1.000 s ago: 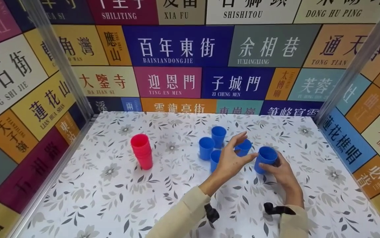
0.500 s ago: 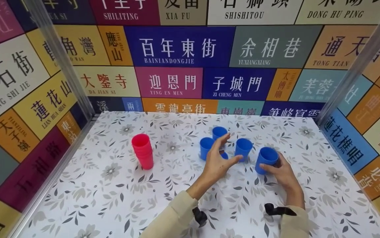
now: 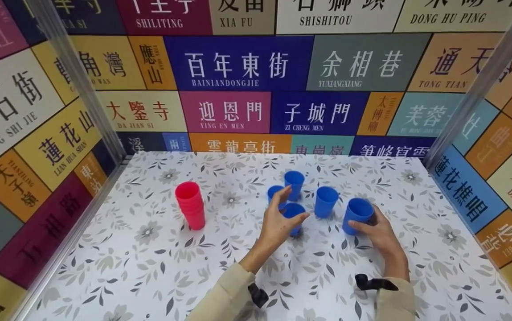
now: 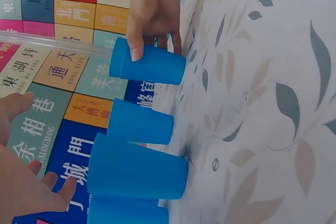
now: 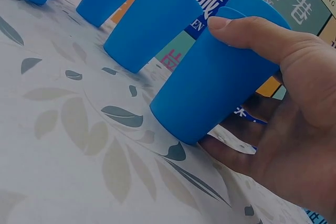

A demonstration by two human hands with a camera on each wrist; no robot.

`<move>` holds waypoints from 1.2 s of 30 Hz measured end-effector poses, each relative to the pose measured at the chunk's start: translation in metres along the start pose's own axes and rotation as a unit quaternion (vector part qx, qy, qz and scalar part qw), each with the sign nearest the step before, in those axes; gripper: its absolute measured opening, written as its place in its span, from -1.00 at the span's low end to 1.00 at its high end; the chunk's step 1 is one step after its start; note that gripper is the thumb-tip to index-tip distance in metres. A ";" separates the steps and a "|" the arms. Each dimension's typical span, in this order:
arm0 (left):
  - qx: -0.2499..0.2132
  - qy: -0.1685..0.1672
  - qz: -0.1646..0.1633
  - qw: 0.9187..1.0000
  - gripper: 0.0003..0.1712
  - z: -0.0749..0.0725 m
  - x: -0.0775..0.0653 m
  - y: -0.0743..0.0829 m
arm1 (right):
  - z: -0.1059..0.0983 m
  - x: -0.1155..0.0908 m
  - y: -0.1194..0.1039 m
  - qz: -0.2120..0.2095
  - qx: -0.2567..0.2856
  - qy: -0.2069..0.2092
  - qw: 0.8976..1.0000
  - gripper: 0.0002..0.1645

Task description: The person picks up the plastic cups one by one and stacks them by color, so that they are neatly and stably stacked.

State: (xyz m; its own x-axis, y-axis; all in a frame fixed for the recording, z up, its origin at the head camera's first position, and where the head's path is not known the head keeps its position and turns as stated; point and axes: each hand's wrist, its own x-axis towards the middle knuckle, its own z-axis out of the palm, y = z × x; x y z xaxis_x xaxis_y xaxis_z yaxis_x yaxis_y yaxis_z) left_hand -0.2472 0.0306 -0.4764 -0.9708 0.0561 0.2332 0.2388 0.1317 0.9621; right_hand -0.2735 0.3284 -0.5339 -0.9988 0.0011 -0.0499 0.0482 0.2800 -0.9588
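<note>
My right hand (image 3: 382,232) grips a blue cup (image 3: 357,215) at the right of the group. In the right wrist view a second rim shows above its lip, so two blue cups (image 5: 220,72) appear nested there, with the thumb near the rim and fingers behind. My left hand (image 3: 276,225) hovers beside the front blue cup (image 3: 297,210), thumb and fingers spread, holding nothing. The left wrist view shows a gap between this hand (image 4: 31,166) and the nearest cup (image 4: 139,169). Another blue cup (image 3: 326,203) stands upright between the hands.
Two more blue cups stand behind, the back one (image 3: 294,183) whole in view and the left one (image 3: 275,195) partly covered by my left fingers. A stack of red cups (image 3: 192,209) stands to the left on the floral tabletop (image 3: 149,263). Printed walls enclose the back and sides.
My left hand has moved left, away from the right hand and past the middle blue cup, to the front blue cup. The right hand and its cups have stayed put.
</note>
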 end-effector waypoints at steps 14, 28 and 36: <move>0.008 0.030 -0.005 1.000 -0.10 -0.006 -0.005 -0.021 | 0.000 0.000 -0.003 0.000 0.000 -0.002 1.000 0.14; 0.022 0.006 -0.049 0.999 -0.04 -0.005 -0.004 -0.036 | 0.000 -0.001 -0.004 0.015 -0.009 -0.006 1.000 0.19; 0.048 0.000 -0.068 0.997 -0.03 -0.003 -0.001 -0.045 | 0.000 0.000 -0.003 0.013 -0.004 -0.006 1.000 0.18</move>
State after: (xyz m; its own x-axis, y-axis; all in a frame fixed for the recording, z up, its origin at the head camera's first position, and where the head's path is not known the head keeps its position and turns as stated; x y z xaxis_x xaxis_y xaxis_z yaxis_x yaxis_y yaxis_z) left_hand -0.2572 0.0221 -0.5192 -0.9943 0.0310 0.1017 0.1061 0.2312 0.9671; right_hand -0.2740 0.3278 -0.5314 -0.9969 -0.0028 -0.0790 0.0749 0.2868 -0.9551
